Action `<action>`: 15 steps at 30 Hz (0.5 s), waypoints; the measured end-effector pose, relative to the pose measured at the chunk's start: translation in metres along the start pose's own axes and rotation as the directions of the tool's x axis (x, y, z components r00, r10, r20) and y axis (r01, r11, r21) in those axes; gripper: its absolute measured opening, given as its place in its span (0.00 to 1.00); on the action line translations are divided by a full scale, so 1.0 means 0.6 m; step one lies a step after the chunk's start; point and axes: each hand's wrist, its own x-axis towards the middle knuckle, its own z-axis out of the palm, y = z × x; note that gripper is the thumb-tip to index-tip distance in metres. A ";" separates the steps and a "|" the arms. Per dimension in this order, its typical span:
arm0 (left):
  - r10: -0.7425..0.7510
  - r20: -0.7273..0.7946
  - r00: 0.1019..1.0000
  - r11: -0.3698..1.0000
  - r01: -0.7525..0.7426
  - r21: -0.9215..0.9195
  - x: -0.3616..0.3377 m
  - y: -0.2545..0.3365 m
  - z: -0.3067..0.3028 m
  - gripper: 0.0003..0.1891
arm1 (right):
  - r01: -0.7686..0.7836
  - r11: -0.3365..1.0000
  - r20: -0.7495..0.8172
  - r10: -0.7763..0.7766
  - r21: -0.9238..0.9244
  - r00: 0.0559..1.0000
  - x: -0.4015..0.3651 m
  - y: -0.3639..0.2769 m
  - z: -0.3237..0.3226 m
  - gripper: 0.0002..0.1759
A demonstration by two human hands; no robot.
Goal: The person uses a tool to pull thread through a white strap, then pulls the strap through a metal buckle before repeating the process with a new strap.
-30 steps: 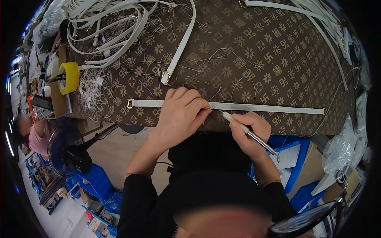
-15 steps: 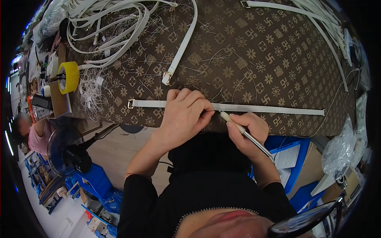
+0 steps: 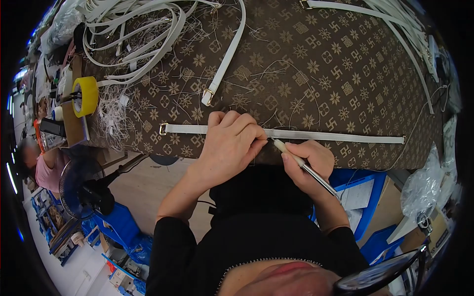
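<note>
A narrow white belt (image 3: 335,135) lies stretched across the patterned cloth in front of me, with a metal buckle (image 3: 163,129) at its left end. My left hand (image 3: 231,140) rests over the belt left of its middle, thumb and forefinger pinched together at its lower edge. What sits between those fingertips is hidden. In my right hand (image 3: 311,163) is a pen-shaped tool (image 3: 295,156) with a cream front part and a shiny metal body. Its thin dark tip points at the belt's lower edge beside my left fingertips; contact I cannot make out.
White belts (image 3: 163,54) and loose threads (image 3: 112,111) heap at the back left, near a yellow tape roll (image 3: 88,96). Another buckled belt (image 3: 224,61) hangs toward me, and more belts (image 3: 402,22) lie back right. A fan (image 3: 84,190) and another person (image 3: 49,167) are at left.
</note>
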 end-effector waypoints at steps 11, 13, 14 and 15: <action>-0.037 0.083 0.996 0.999 0.039 -0.019 0.001 0.004 -0.009 0.09 | 0.016 1.000 -0.001 -0.016 -0.002 1.000 0.001 0.001 0.001 0.10; -0.039 0.086 0.995 0.999 0.041 -0.019 0.002 0.005 -0.010 0.09 | 0.011 1.000 -0.001 -0.011 -0.002 1.000 0.000 0.001 0.001 0.10; -0.040 0.086 0.995 0.999 0.041 -0.019 0.002 0.005 -0.010 0.09 | 0.005 1.000 -0.002 -0.005 -0.003 1.000 0.000 0.001 0.001 0.10; -0.040 0.086 0.995 0.999 0.042 -0.018 0.002 0.005 -0.010 0.09 | 0.005 1.000 -0.002 -0.005 -0.003 1.000 0.000 0.001 0.001 0.10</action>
